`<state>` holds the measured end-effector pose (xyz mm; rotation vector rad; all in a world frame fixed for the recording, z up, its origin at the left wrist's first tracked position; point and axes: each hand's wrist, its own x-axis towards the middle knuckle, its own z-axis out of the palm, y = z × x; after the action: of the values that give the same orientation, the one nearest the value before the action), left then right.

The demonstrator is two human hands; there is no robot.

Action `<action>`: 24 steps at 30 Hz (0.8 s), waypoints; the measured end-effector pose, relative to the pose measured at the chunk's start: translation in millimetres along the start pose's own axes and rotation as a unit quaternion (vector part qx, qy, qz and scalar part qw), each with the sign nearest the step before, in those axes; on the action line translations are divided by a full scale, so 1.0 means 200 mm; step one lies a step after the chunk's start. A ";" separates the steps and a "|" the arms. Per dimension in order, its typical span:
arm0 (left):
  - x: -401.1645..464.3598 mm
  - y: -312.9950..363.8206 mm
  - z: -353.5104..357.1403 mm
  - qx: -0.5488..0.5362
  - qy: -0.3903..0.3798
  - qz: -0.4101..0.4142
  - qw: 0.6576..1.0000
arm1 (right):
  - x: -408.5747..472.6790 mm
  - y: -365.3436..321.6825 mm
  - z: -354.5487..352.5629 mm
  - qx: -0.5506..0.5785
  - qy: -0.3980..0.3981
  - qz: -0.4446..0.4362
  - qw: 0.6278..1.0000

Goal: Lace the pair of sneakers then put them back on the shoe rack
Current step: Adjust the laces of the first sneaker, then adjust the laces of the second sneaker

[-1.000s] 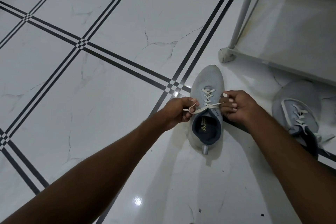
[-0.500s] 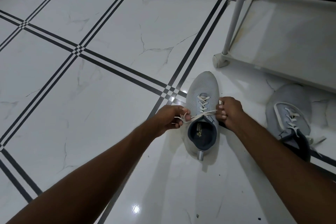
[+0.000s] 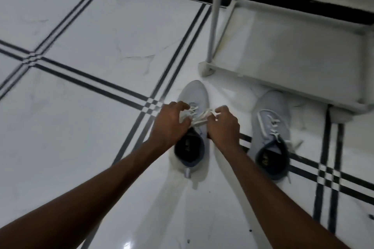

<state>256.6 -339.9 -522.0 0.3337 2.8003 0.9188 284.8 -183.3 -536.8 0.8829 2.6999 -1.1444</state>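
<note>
A light grey sneaker [image 3: 194,95] stands on the tiled floor in the middle of the head view, toe pointing away from me. Both hands hover over its tongue, close together. My left hand [image 3: 169,125] pinches one end of the white lace [image 3: 199,117]. The other end is pinched in my right hand [image 3: 224,125]. The lace is bunched between the fingers; the picture is blurred there. A second grey sneaker [image 3: 270,125] with white laces sits to the right, untouched.
A white shoe rack [image 3: 299,82] stands at the upper right, its lowest shelf bare and one post [image 3: 214,18] rising just beyond the first sneaker's toe. A dark skirting strip runs along the far wall. Glossy white floor tiles with black lines spread to the left.
Both hands have come closer together over the shoe's tongue, gathering the lace that was stretched taut between them. The view has shifted, bringing more of the rack and second sneaker into sight.
</note>
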 end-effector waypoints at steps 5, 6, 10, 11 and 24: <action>0.13 0.30 0.21 -0.040 -0.106 0.058 0.992 | 0.16 0.15 -0.31 -0.136 0.063 -0.052 0.987; 0.14 0.36 0.26 -0.040 -0.126 0.074 0.988 | 0.17 0.21 -0.39 -0.142 0.078 -0.041 0.986; 0.20 0.51 0.44 -0.028 -0.183 0.121 0.975 | 0.12 0.42 -0.59 -0.134 0.140 0.017 0.981; 0.21 0.55 0.48 -0.032 -0.191 0.138 0.971 | 0.11 0.47 -0.62 -0.130 0.142 0.032 0.981; 0.21 0.62 0.62 0.037 -0.237 0.276 0.931 | 0.02 0.85 -0.70 -0.056 0.025 0.055 0.997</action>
<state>264.6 -162.6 -550.0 1.2212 2.3165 0.6929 393.0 7.7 -546.1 1.0416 2.6856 -0.9528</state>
